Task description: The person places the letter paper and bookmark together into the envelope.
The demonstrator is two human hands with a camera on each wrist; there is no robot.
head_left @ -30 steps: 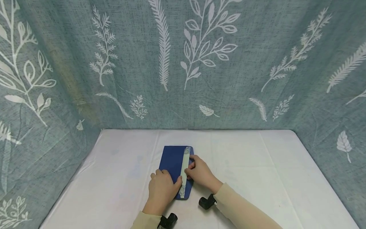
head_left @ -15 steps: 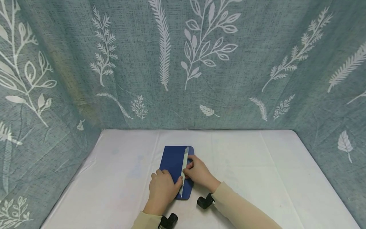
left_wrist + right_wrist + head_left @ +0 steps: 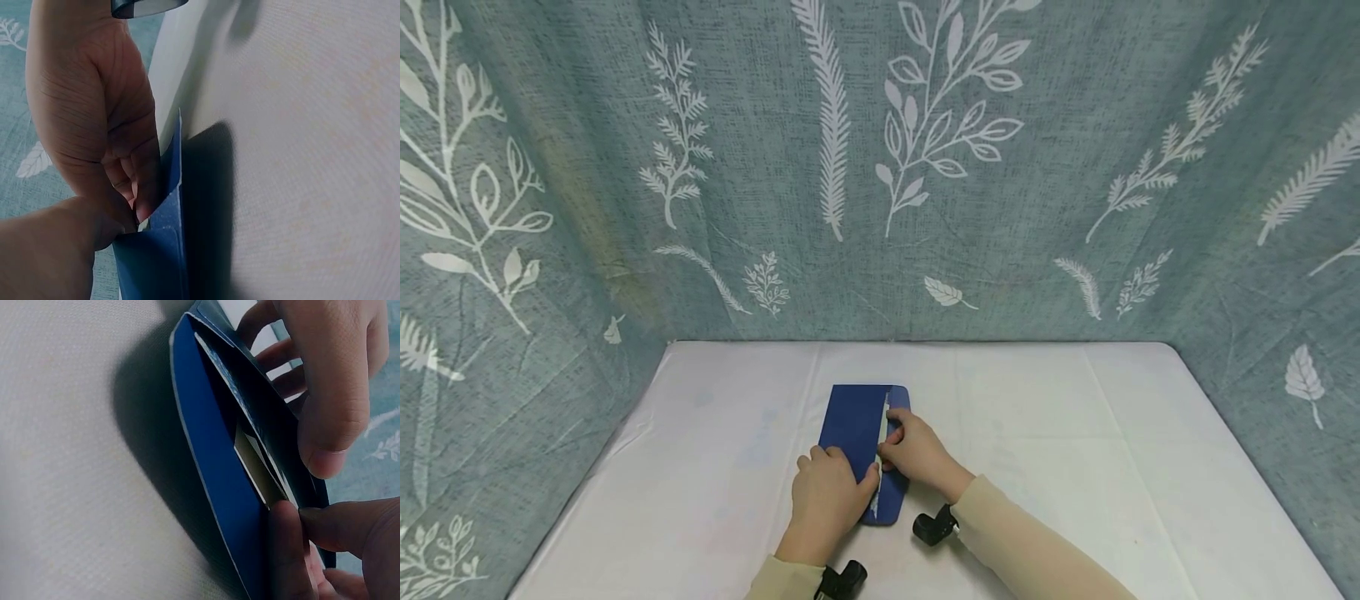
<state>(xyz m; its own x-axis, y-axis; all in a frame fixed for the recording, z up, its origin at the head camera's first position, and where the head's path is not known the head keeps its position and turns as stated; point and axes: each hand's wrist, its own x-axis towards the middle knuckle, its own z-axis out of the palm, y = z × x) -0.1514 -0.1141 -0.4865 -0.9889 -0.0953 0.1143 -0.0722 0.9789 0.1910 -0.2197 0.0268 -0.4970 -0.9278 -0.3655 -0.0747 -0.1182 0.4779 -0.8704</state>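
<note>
A blue envelope (image 3: 853, 417) lies on the table, its flap (image 3: 895, 496) spread open to the right. My left hand (image 3: 827, 500) holds the envelope's body, fingers at the left edge and thumb near the opening. At that opening my right hand (image 3: 921, 450) pinches a pale green card (image 3: 883, 427) with patterned ends. Most of the card is hidden inside the pocket. In the right wrist view the mouth gapes, and the card (image 3: 257, 467) shows between flap and pocket, beside the right thumb (image 3: 344, 530). The left wrist view shows the envelope's end (image 3: 150, 262).
A white cloth covers the table (image 3: 1037, 433). Blue-green curtains (image 3: 1000, 183) with white leaf prints hang behind it and at both sides. Black wrist cameras, one on the left wrist (image 3: 842, 579) and one on the right (image 3: 934, 527), sit close to the tabletop.
The card has slid leftward into the envelope, so its visible strip is narrower. My right hand has shifted slightly left with it; my left hand has stayed nearly still.
</note>
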